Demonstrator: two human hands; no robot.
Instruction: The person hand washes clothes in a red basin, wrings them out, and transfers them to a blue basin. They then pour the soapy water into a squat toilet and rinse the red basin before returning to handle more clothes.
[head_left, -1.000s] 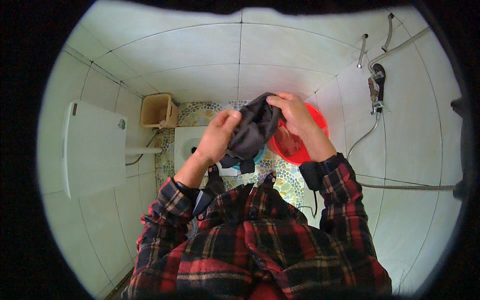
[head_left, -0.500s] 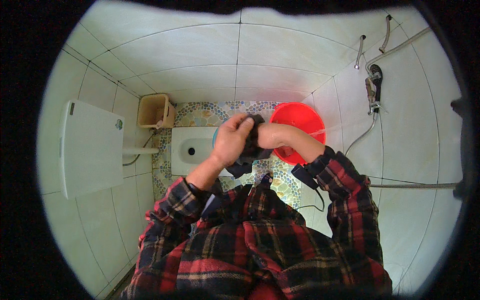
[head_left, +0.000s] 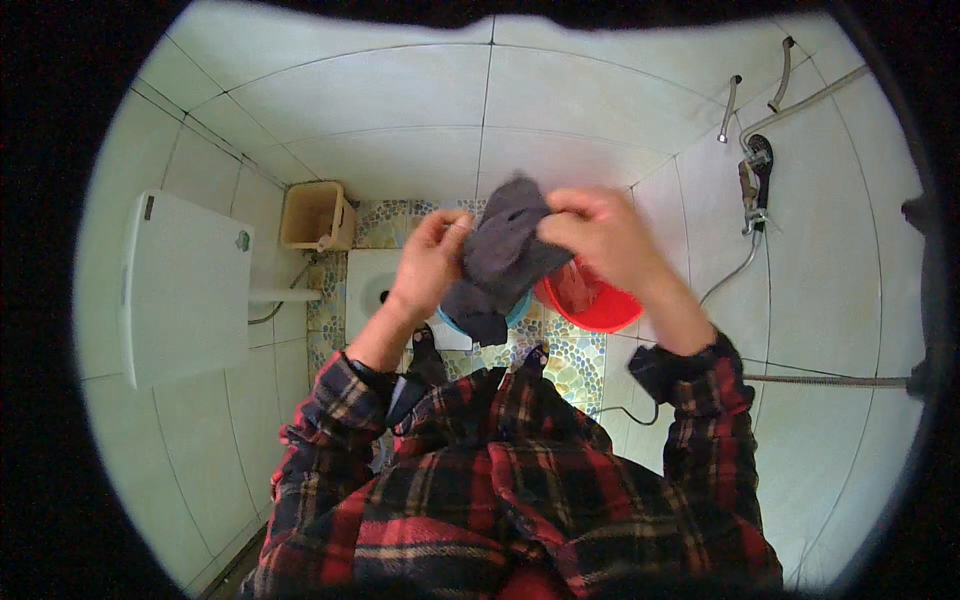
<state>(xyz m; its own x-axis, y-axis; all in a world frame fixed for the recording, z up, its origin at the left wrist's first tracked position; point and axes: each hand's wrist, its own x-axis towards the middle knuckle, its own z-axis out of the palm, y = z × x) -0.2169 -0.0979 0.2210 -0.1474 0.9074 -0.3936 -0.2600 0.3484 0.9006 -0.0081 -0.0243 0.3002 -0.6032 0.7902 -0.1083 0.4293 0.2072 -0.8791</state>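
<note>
A dark grey cloth, perhaps a small garment, hangs spread out between my two hands. My left hand pinches its left edge, thumb and fingers together. The upper right part of the cloth is gripped by my right hand, slightly smeared by motion. Below the cloth is a light blue basin, mostly hidden, with only parts of its rim showing. A red bucket stands under my right hand and wrist. Something reddish lies inside it.
A white squat toilet is set into the pebble-patterned floor, left of the basin. A beige bin stands in the far left corner. The white cistern is on the left wall; a shower head and hoses are on the right.
The bunched cloth has been opened out and raised away from me. My right hand has moved up and to the right, my left hand slightly left. More of the blue basin shows.
</note>
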